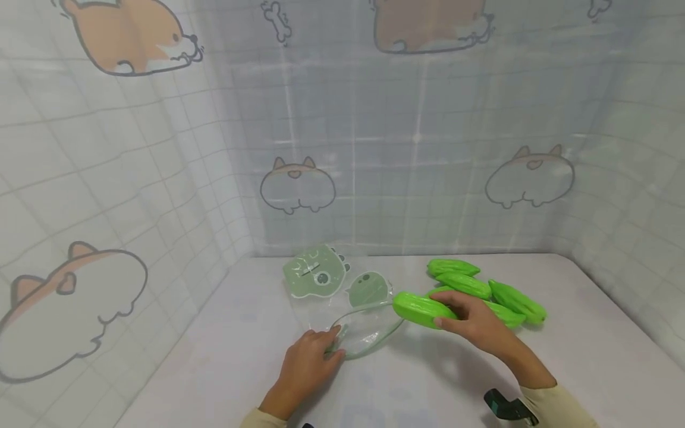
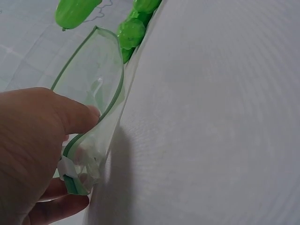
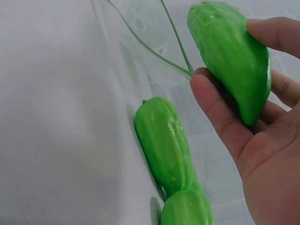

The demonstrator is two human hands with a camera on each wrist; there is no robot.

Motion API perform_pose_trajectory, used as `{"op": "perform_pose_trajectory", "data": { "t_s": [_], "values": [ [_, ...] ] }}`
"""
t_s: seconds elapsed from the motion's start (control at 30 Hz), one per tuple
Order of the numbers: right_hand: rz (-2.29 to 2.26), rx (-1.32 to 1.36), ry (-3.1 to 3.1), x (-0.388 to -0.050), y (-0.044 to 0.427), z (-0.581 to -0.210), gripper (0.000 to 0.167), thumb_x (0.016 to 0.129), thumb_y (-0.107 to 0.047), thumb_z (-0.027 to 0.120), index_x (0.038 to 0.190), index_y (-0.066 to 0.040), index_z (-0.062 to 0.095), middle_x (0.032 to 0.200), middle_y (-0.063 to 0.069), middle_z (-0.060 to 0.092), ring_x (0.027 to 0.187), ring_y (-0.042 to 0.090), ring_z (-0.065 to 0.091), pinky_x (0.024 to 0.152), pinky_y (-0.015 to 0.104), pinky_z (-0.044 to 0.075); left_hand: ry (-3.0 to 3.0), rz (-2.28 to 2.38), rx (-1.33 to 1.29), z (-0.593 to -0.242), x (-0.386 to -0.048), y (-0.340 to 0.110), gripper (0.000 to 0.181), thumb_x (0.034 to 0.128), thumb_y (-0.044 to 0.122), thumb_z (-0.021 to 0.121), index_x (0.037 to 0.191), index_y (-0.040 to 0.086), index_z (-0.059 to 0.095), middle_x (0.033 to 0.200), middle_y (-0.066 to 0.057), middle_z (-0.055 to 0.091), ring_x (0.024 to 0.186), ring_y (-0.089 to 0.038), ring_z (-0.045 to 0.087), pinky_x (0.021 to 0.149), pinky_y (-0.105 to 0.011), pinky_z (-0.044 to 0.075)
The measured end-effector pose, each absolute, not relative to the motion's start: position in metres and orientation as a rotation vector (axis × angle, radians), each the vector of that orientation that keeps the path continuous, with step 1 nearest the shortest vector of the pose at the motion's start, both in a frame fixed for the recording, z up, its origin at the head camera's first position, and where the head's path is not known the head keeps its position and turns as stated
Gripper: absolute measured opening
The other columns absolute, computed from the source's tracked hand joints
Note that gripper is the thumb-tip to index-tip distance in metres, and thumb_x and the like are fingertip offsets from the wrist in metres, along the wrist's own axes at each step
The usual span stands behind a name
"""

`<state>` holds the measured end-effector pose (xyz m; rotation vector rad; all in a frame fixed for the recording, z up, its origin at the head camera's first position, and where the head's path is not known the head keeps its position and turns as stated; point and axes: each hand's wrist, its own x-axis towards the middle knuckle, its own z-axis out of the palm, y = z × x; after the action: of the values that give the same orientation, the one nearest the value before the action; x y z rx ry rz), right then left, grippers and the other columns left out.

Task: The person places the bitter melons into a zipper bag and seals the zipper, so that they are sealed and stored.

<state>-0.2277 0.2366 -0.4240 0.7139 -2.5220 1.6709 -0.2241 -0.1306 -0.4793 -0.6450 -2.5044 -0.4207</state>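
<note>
Green cucumber-like piece (image 1: 420,309), gripped by the curled fingers of the right hand (image 1: 476,324), hangs over the desk (image 1: 214,368) midway between its side edges while the left hand (image 1: 307,365) pinches the gaping clear bag (image 1: 364,333), seemingly a filling step that next calls for lowering it inside.

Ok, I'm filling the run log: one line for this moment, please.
left hand: grips open bag | right hand: holds green vegetable | other vegetables: on table

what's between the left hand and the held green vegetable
In the head view, the open mouth of the clear bag lies between the left hand and the vegetable.
</note>
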Motion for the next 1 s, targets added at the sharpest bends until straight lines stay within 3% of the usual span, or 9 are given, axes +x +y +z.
{"op": "perform_pose_trajectory", "data": {
  "t_s": [0.3,1.0],
  "values": [
    [1.648,0.721,-2.575,-0.230,0.233,-0.426,0.051,0.094,-0.022,0.072,0.138,0.000,0.057,0.126,0.017,0.061,0.094,0.023,0.062,0.076,0.030,0.053,-2.492,-0.428,-0.649,-0.483,-0.224,-0.132,0.043,0.0787,0.028,0.081,0.118,0.013,0.074,0.086,0.005,0.073,0.073,-0.015,0.059,0.059,-0.034,0.050],
    [1.671,0.860,-2.531,-0.237,0.211,-0.438,0.048,0.091,-0.018,0.074,0.134,-0.001,0.060,0.129,0.016,0.061,0.107,0.022,0.062,0.088,0.027,0.051,-2.542,-0.425,-0.630,-0.483,-0.226,-0.131,0.044,0.0804,0.030,0.079,0.121,0.015,0.073,0.089,0.005,0.073,0.076,-0.015,0.060,0.060,-0.034,0.051]
  ]
}}
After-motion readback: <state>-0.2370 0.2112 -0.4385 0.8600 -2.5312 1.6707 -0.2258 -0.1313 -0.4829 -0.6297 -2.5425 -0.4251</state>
